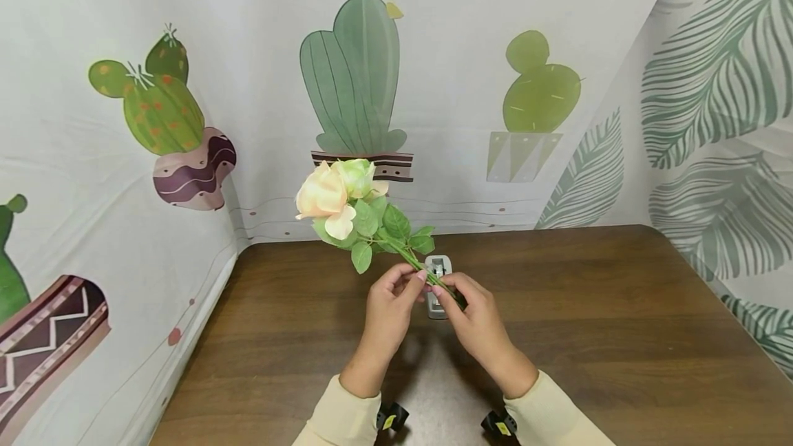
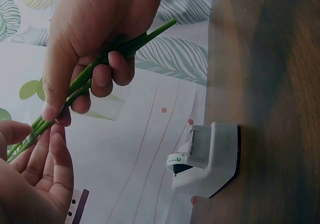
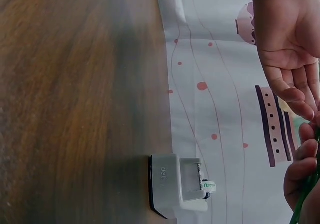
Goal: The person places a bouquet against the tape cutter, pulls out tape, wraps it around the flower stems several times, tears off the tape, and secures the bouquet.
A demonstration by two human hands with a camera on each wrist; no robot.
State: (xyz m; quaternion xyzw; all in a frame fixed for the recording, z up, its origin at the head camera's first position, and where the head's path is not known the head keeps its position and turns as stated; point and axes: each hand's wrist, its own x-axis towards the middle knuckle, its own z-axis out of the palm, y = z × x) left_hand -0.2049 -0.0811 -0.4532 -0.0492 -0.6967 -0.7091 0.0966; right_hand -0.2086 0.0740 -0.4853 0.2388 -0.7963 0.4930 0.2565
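Note:
Two artificial roses, a peach rose [image 1: 323, 191] and a pale green one [image 1: 357, 177], lean to the left above the table's far edge. Their green stems [image 1: 405, 253] run together, with several leaves below the blooms. My left hand [image 1: 389, 305] pinches the stems between thumb and fingers. Closer to the cut ends, my right hand [image 1: 482, 315] grips the same stems; in the left wrist view a stem end [image 2: 162, 29] sticks out past it. Behind and below the hands stands a grey-white tape dispenser [image 2: 220, 159] with a tape strip [image 2: 176, 159] at its cutter, partly hidden in the head view.
A brown wooden table [image 1: 588, 336] lies under the hands. Behind it and at the left hangs a white cloth [image 1: 458, 88] printed with cacti; leaf prints cover the right side. Black wrist cameras are strapped over both cream sleeves [image 1: 343, 415].

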